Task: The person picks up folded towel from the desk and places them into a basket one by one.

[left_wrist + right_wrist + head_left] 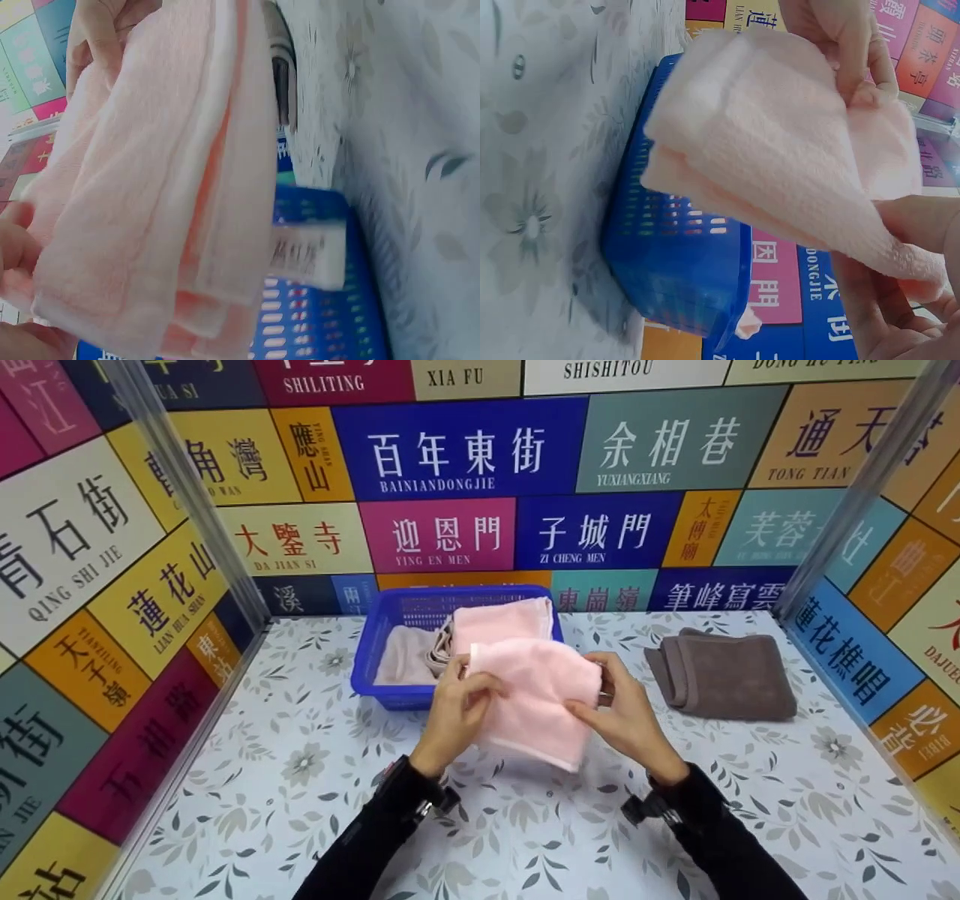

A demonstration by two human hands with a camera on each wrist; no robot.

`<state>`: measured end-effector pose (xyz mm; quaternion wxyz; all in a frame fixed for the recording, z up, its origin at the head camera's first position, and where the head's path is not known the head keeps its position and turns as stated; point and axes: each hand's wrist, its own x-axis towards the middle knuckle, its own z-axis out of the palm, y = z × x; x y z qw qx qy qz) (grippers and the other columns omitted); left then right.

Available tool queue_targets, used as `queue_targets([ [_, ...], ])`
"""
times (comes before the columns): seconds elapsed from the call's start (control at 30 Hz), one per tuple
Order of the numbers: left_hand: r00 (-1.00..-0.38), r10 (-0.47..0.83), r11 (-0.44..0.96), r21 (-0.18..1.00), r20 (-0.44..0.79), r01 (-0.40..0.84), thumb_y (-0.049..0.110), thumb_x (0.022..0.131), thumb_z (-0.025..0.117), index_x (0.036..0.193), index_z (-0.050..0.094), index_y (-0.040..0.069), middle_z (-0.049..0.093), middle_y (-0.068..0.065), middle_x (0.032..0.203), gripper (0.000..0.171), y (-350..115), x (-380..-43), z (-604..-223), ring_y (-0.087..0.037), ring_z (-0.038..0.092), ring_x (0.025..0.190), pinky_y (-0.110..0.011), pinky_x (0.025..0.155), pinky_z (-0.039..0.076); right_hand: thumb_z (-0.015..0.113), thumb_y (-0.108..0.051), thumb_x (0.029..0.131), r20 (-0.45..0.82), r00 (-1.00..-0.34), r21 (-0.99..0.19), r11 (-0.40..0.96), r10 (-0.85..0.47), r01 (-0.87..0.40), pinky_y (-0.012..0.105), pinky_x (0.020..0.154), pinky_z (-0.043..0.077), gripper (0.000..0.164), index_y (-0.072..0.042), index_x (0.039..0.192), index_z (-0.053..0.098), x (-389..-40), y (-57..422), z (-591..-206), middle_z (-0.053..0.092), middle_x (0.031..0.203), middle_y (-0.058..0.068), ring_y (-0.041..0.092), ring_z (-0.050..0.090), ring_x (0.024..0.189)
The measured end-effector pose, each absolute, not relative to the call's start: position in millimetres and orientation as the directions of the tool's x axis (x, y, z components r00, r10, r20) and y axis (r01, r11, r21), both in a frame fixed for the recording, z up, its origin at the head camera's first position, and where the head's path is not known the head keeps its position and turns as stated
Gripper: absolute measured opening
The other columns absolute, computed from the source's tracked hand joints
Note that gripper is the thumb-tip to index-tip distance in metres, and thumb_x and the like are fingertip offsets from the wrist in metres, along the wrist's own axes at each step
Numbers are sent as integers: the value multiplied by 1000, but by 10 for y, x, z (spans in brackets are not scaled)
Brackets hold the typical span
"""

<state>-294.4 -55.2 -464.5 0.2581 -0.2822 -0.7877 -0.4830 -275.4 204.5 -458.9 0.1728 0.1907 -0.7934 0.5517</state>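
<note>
A folded pink towel [536, 697] hangs between both hands, in front of the basket and over the table. My left hand [457, 709] pinches its left side, thumb on the near face. At the right side my right hand [619, 709] grips it with the thumb in front and fingers behind. Several folded layers and a white label [307, 255] show at the towel's edge in the left wrist view. Behind it stands a blue plastic basket [397, 697] with another pink towel [502, 619] and a pale folded cloth [409, 652] inside.
A folded brown towel [727, 675] lies on the table to the right. The tabletop [300, 810] has a leaf-and-flower print. Walls with colourful street-name signs [457, 446] enclose the back and both sides.
</note>
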Motion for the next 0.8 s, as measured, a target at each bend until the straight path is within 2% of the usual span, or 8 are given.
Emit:
queue_targets([
  [0.13,-741,139,392,651,656,650,-11,89,55,104,75,7,64,-9,102,30,-701,-3058,-4604,-16,52,85,-27,77,47,85,2,80,571,-816,-769,286,-94,-571,21,74,58,64,-1,136,55,-2959,1795,-4591,73,113,18,19,71,93],
  [0.17,-755,130,388,668,643,635,-11,89,56,107,74,6,63,-10,103,31,-748,-3094,-4595,-17,51,86,-28,77,46,85,1,80,586,-805,-757,291,-95,-585,21,74,58,65,-2,138,54,-3020,1728,-4595,73,113,18,21,71,92],
  [0.33,-807,128,357,733,576,580,-12,75,63,124,71,9,57,-13,125,53,-1025,-3270,-4583,-23,52,117,-39,104,43,82,-2,82,657,-746,-678,350,-108,-647,26,69,57,66,-6,139,49,-3296,1418,-4582,74,105,20,23,69,81],
  [0.4,-796,118,366,719,593,590,-13,73,65,125,72,9,55,-15,130,58,-1123,-3343,-4574,-26,48,127,-45,113,38,80,-2,82,688,-718,-641,379,-100,-667,28,67,57,61,-5,135,50,-3391,1318,-4556,73,98,18,21,67,75],
  [0.5,-754,30,417,677,657,606,-12,76,69,119,77,10,59,-18,124,48,-1256,-3431,-4571,-29,53,121,-43,105,48,79,-1,83,719,-688,-604,405,-93,-686,29,68,59,45,-3,123,59,-3522,1166,-4523,70,95,15,19,65,74],
  [0.63,-690,-126,447,662,713,602,-8,83,74,109,82,12,66,-17,111,34,-1379,-3504,-4563,-26,62,107,-35,90,58,75,2,83,733,-675,-590,417,-83,-691,27,71,57,14,-2,96,74,-3655,972,-4488,63,90,12,17,59,77],
  [0.7,-669,-175,432,667,722,607,-6,86,76,106,83,13,66,-16,109,29,-1422,-3537,-4574,-26,65,105,-31,90,58,74,2,84,731,-679,-597,413,-73,-687,25,70,53,10,-4,89,79,-3698,879,-4469,60,86,12,18,58,77],
  [0.8,-655,-213,427,672,725,605,-6,88,75,104,84,11,64,-19,112,25,-1483,-3582,-4589,-28,66,106,-31,91,59,75,2,85,724,-688,-608,422,-55,-673,24,69,48,12,-6,90,83,-3758,742,-4450,62,85,13,20,60,76],
])
